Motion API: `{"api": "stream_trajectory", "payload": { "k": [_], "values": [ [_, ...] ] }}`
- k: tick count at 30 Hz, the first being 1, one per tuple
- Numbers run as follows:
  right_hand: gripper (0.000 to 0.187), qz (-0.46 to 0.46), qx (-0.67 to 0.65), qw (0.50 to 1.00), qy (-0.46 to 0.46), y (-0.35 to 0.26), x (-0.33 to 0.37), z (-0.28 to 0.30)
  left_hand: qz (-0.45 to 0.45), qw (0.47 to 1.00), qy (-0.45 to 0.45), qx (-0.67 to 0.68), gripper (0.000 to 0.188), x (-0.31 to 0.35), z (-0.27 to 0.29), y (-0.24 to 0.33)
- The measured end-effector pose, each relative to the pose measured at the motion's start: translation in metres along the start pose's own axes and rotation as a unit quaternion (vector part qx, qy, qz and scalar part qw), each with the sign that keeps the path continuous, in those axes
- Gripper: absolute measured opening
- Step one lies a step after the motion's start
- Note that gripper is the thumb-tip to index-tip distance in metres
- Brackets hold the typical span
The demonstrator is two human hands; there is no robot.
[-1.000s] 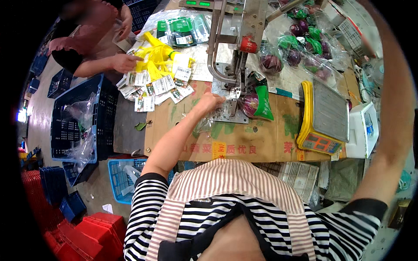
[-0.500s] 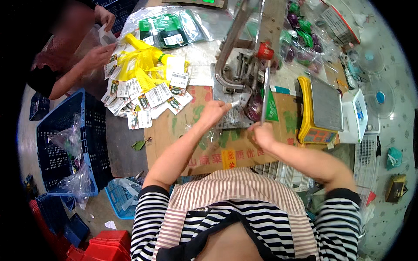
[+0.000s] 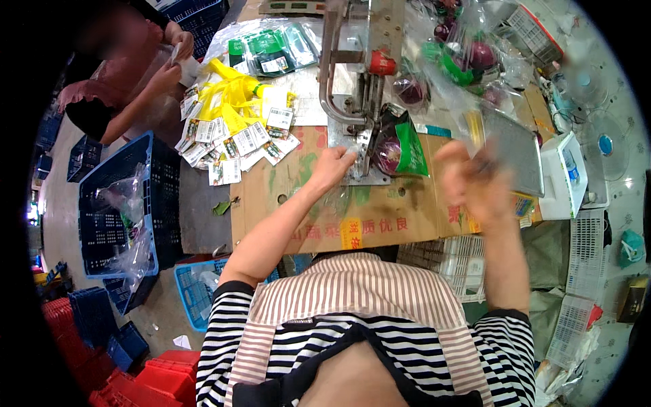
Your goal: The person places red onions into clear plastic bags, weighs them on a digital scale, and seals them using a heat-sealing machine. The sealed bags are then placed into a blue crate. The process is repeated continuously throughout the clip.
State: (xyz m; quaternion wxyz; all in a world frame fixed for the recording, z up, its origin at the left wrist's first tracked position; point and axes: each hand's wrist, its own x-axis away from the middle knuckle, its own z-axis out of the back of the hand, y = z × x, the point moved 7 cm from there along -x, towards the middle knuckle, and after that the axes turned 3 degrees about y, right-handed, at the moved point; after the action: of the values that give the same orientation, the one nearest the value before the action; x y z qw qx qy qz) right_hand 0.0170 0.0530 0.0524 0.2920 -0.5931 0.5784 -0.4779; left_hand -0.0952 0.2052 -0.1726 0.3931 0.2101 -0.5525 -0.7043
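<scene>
Cardboard (image 3: 271, 229) covers much of the table (image 3: 199, 227). Left of the left fingers (image 3: 347, 159) lie labels (image 3: 248, 138) and yellow netting (image 3: 230, 98); right, a bagged purple vegetable (image 3: 390, 154); just beyond, a machine (image 3: 386, 37). A scale (image 3: 519, 146) sits beyond the right fingers (image 3: 453, 154).

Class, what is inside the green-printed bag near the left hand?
A round purple item shows through the bag; the green panel hides whatever lies behind it.

The person wears a black-and-white striped shirt (image 3: 298, 342) with dark cuffs (image 3: 508, 314), a dark collar (image 3: 271, 391) and a pinstriped apron (image 3: 359, 292).
</scene>
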Motion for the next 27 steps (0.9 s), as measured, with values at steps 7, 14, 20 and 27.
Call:
{"api": "stream_trajectory", "payload": {
  "k": [7,14,20,27],
  "values": [
    [0.027,0.15,0.287,0.912,0.252,0.015,-0.001,0.118,-0.035,0.995,-0.07,0.064,0.026,0.033,-0.036,0.086],
    [0.056,-0.098,0.0,0.992,0.081,0.185,-0.028,0.093,-0.104,0.983,-0.098,0.118,0.028,0.092,-0.01,0.167],
    [0.038,-0.059,0.153,0.966,-0.202,0.15,-0.012,-0.003,0.029,0.939,0.26,0.224,0.019,0.171,0.194,0.165],
    [0.03,0.01,0.204,0.974,0.101,0.103,-0.043,0.113,-0.055,0.863,0.498,0.061,0.026,0.267,0.505,0.031]
  ]
}}
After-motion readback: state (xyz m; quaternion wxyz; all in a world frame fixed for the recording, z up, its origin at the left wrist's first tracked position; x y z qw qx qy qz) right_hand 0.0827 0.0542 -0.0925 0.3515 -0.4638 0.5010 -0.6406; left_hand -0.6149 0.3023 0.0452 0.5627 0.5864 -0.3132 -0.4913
